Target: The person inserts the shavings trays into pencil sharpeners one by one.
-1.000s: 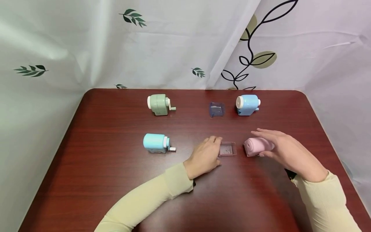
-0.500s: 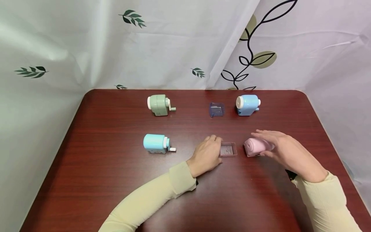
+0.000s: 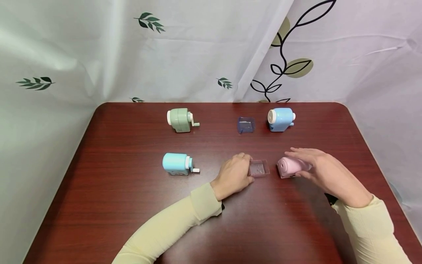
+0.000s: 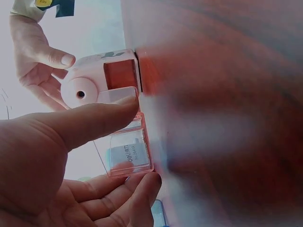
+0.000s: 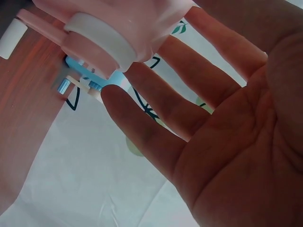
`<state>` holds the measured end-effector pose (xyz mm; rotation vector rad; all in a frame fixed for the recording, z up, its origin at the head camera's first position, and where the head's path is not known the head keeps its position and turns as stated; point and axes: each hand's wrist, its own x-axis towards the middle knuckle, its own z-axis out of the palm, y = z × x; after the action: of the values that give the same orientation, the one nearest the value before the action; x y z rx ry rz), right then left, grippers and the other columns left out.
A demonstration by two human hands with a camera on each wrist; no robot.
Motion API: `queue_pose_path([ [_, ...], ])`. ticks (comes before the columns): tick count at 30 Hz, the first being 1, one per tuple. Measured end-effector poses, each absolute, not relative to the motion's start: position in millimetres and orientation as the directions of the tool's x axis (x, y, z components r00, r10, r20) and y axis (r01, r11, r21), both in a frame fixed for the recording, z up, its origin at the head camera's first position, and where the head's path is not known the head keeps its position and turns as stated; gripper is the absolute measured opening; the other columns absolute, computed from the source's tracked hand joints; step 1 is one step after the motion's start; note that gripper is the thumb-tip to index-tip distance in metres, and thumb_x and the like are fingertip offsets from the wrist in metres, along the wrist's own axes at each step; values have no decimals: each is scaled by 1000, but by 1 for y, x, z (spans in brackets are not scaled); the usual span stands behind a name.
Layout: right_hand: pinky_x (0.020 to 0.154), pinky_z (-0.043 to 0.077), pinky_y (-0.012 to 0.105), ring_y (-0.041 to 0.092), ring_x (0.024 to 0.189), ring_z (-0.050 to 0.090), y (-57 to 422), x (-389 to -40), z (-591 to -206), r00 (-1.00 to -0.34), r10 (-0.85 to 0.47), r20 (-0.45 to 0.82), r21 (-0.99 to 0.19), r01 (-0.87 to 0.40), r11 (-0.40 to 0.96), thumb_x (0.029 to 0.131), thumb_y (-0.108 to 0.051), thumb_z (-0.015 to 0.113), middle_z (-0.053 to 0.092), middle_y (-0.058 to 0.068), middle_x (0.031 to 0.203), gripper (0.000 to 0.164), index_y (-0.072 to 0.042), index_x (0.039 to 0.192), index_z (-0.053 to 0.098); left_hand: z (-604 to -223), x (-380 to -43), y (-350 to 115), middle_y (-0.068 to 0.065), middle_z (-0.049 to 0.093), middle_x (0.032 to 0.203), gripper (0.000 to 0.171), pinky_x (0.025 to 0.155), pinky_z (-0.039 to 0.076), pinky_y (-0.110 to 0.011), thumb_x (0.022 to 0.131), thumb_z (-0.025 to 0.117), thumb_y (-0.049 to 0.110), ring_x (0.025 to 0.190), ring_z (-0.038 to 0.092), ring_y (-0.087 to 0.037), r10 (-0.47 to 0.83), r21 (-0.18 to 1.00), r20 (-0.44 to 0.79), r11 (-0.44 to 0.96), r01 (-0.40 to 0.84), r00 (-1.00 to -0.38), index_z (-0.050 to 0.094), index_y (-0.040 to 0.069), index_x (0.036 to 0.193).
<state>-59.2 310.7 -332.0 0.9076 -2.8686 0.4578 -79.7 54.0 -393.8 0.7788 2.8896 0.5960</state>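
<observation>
My left hand (image 3: 232,176) holds a clear pink shavings drawer (image 3: 260,168) by its left end. In the left wrist view the thumb lies on one side of that drawer (image 4: 128,151) and the fingers on the other, with a printed label showing inside. Just to the right stands a pink pencil sharpener (image 3: 288,165), its open drawer slot (image 4: 120,74) facing the drawer. My right hand (image 3: 324,172) steadies the sharpener from the right, thumb on the near side and fingers on the far side. The sharpener's white-knobbed crank (image 5: 40,26) shows in the right wrist view.
Behind stand a blue sharpener (image 3: 281,119) and a separate clear blue drawer (image 3: 246,125). On the left are a green sharpener (image 3: 180,120) and a turquoise one (image 3: 176,163), cranks pointing right. A white patterned curtain (image 3: 191,55) borders the reddish-brown table (image 3: 108,205).
The pink drawer has tilted slightly in my left hand, its right end turning a little toward the back. My right hand and the pink sharpener have stayed in place.
</observation>
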Motion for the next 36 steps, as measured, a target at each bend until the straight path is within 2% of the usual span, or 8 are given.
queue_pose_path([
  [6,90,42,44,25,112,55,311,-59,-331,-820,-544,178,-255,-572,779,64,-10,81,62,7,121,61,-10,122,63,-392,-80,55,-2,62,103,51,75,50,-31,72,77,30,92,58,-16,496,393,32,792,467,-868,61,8,114],
  [11,83,47,44,27,108,58,312,-58,-333,-818,-547,178,-252,-575,778,65,-8,80,62,9,120,56,-8,119,65,-390,-80,57,-1,62,103,50,76,50,-31,72,76,30,93,58,-15,498,380,40,794,474,-866,61,9,115],
  [18,77,50,40,22,97,63,314,-57,-336,-818,-538,204,-266,-575,773,63,-5,80,67,5,109,53,-11,114,66,-389,-79,61,1,61,103,50,74,51,-32,71,76,32,94,58,-15,502,350,37,804,481,-864,61,11,114],
  [29,65,51,40,22,85,65,320,-58,-336,-841,-505,195,-269,-541,797,65,-7,80,68,11,104,51,-8,114,65,-389,-78,71,3,61,100,49,73,51,-31,72,75,35,92,59,-14,522,322,38,801,505,-852,62,12,113],
  [36,63,51,41,21,79,64,321,-58,-336,-862,-480,163,-258,-507,822,68,-8,80,68,13,103,48,-10,113,65,-389,-79,80,2,61,101,50,75,50,-30,72,76,36,92,59,-15,535,296,31,802,519,-844,62,11,113],
])
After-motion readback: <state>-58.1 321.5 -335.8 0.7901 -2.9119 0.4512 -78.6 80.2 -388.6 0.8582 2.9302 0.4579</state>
